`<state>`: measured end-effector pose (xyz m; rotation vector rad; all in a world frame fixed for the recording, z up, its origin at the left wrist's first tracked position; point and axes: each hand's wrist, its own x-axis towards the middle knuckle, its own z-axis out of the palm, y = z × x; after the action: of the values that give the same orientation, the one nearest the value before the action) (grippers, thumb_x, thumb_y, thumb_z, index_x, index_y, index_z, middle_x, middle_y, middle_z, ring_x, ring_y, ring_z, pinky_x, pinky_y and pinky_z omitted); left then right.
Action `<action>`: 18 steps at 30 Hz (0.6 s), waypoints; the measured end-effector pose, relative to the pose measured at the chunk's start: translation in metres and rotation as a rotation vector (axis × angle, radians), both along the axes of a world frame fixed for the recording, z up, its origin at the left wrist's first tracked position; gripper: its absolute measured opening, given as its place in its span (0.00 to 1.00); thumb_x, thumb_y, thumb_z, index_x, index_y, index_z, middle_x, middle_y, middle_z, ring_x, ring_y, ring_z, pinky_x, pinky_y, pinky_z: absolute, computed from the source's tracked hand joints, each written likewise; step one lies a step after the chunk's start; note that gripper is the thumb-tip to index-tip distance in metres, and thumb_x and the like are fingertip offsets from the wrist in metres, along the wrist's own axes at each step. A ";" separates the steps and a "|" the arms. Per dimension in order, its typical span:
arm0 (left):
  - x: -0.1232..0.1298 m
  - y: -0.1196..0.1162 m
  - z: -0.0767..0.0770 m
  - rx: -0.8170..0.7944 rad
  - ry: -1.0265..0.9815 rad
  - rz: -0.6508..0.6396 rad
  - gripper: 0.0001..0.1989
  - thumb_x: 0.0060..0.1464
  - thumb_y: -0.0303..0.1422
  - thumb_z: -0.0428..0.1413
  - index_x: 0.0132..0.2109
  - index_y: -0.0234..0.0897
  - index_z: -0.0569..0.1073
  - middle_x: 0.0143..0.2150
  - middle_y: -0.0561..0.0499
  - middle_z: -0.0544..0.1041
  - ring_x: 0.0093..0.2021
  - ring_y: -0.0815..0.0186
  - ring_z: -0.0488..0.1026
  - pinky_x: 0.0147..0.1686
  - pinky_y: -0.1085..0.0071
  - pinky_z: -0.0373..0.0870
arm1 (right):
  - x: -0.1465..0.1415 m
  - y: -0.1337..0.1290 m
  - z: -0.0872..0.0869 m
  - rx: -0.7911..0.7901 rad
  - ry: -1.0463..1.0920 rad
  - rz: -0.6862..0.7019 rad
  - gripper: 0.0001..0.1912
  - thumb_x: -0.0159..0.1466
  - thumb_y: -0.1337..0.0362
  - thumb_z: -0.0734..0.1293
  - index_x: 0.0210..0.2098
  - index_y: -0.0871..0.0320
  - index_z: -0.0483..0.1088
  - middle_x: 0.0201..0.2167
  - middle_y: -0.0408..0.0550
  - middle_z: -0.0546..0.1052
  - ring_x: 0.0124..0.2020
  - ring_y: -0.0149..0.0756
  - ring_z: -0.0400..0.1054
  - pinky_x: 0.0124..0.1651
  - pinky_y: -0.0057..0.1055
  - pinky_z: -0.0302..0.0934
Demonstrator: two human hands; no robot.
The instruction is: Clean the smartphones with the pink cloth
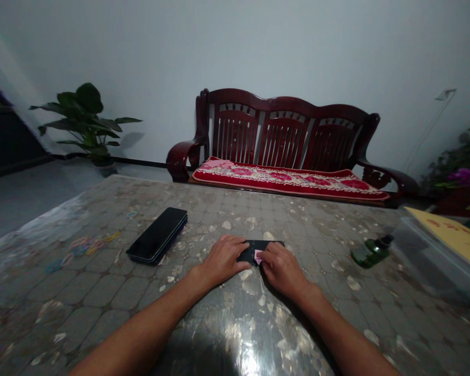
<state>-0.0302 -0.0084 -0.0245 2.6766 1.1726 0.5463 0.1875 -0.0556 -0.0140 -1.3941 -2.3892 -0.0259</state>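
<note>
A dark, flat, rectangular object point(244, 254) lies on the table in front of me; I cannot make out its exact kind. My left hand point(227, 257) grips its left end, with the thumb along the near edge and the fingers over the far side. On its surface is a small pink piece of cloth or paper point(257, 256), pinched under the curled fingers of my right hand point(281, 265). That hand covers the right part of the dark object.
A black phone-like stack point(157, 236) lies to the left, beyond it several coloured rubber bands point(90, 245). On the right are a green bottle point(371, 253) lying tilted and a clear plastic box point(426, 261) under a yellow sheet point(450, 232). A wooden bench point(235, 136) stands behind the table.
</note>
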 end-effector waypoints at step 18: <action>0.000 -0.001 0.003 0.009 0.025 0.008 0.26 0.52 0.43 0.67 0.56 0.37 0.77 0.59 0.41 0.77 0.58 0.50 0.74 0.61 0.55 0.65 | 0.005 -0.002 0.004 -0.017 -0.030 -0.046 0.10 0.65 0.72 0.64 0.38 0.57 0.77 0.34 0.49 0.74 0.39 0.39 0.65 0.41 0.31 0.55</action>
<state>-0.0300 -0.0096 -0.0219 2.6946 1.1912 0.5219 0.1927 -0.0579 -0.0096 -1.4667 -2.3865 -0.0397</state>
